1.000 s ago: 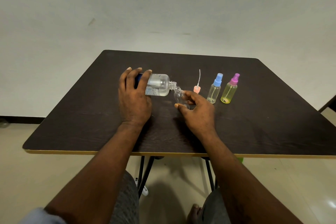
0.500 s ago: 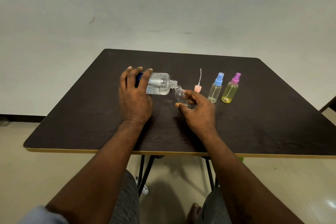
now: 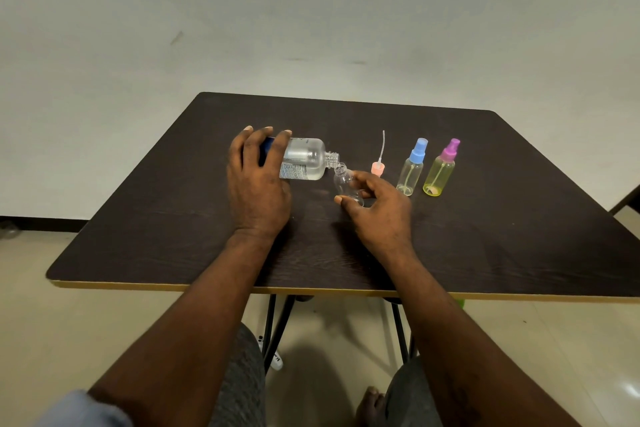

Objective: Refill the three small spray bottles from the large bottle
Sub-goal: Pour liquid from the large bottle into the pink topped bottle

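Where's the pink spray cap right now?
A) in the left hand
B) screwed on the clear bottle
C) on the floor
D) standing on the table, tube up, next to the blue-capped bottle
D: the pink spray cap stands on the table, tube up, beside the blue-capped bottle; the clear bottle in the right hand has a bare neck.

Dark wood-grain table, pale edge band along the near side, is standing on black metal legs over a beige floor. Sitting on top, far-right area, in a row:
- pink spray head, resting cap-down, dip tube pointing up
- blue-capped spray bottle, standing upright
- magenta-capped yellow spray bottle, standing upright just beside it

Uncapped clear small bottle is tilting left of the pink head; can't tell if its base is touching the top.
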